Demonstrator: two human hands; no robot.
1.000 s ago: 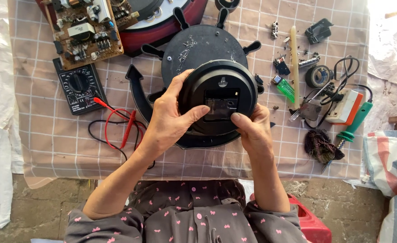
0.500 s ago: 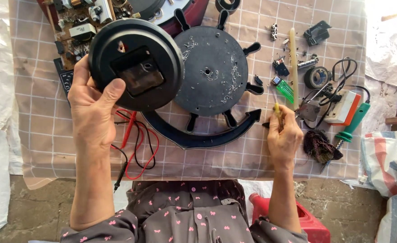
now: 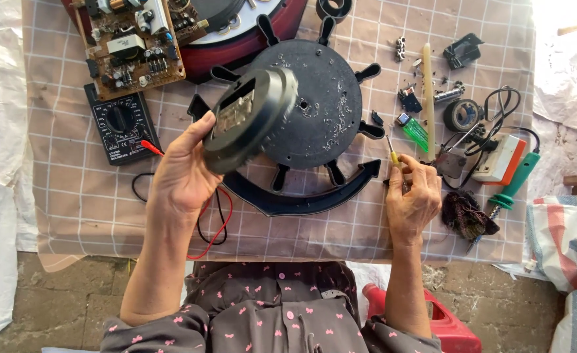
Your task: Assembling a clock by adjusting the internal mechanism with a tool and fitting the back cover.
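- my left hand [image 3: 184, 173] is wrapped around the round black plastic housing with a metal plate set in its face [image 3: 249, 117], lifted off the cloth and tilted on edge, in the upper centre-left of the frame; i judge the tilt is to bring its inner face toward me.
- my right hand [image 3: 414, 199] is closed on a small yellow-handled screwdriver [image 3: 392, 153], thin shaft pointing up, at centre right (held upright, probably so the tip is ready).
- under the housing lies the flat black round base disc with spoke-like tabs [image 3: 328, 104], resting on the checked beige cloth [image 3: 72, 196]; a curved black plastic rim piece [image 3: 301, 199] lies just below it.
- upper left of the frame: a brown circuit board crowded with components [image 3: 131, 42], and below it a black multimeter with a round dial [image 3: 118, 131]; its face carries small white markings around the dial. its red and black probe leads [image 3: 213, 225] trail down beside my left wrist.
- right side: a green lighter [image 3: 416, 133], a pale stick [image 3: 427, 91], a white and orange boxy tool [image 3: 501, 157] and a green-handled tool [image 3: 514, 186], all near my working hand, likely for easy reach.
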